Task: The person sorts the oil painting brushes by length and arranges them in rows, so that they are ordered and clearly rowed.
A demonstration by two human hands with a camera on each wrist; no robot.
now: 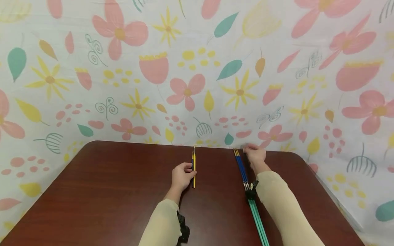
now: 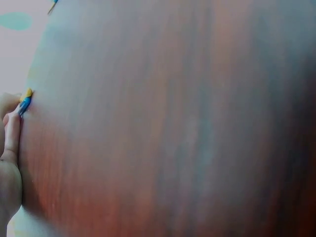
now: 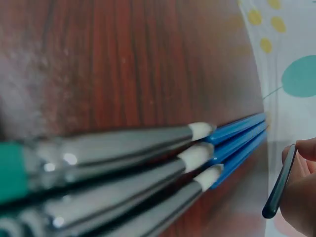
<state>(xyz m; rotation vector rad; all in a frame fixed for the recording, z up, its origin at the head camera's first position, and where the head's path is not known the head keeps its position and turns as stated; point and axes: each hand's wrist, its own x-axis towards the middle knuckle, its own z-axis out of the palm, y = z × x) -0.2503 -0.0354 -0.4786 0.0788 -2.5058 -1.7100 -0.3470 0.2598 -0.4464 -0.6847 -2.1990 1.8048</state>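
Observation:
My left hand (image 1: 182, 176) pinches a slim yellow stick (image 1: 194, 174) and a dark blue one (image 1: 193, 160) side by side near the table's far edge. Their ends, one yellow (image 2: 28, 93) and one blue (image 2: 24, 104), show by the fingers in the left wrist view. At the far edge, my right hand (image 1: 256, 155) pinches a thin dark stick (image 3: 280, 190) with a rounded end; its other end is hidden by the fingers. Beside that hand lie three blue-handled paintbrushes (image 1: 241, 167) and, nearer me, three green-handled paintbrushes (image 1: 258, 218) with white tips (image 3: 196, 157).
The dark red-brown table (image 1: 107, 191) has rounded far corners. Directly behind it hangs a floral cloth (image 1: 187, 44). Black wrist devices are strapped at the left sleeve (image 1: 163, 218) and right sleeve (image 1: 283, 201); the right one overlaps the brushes in the head view.

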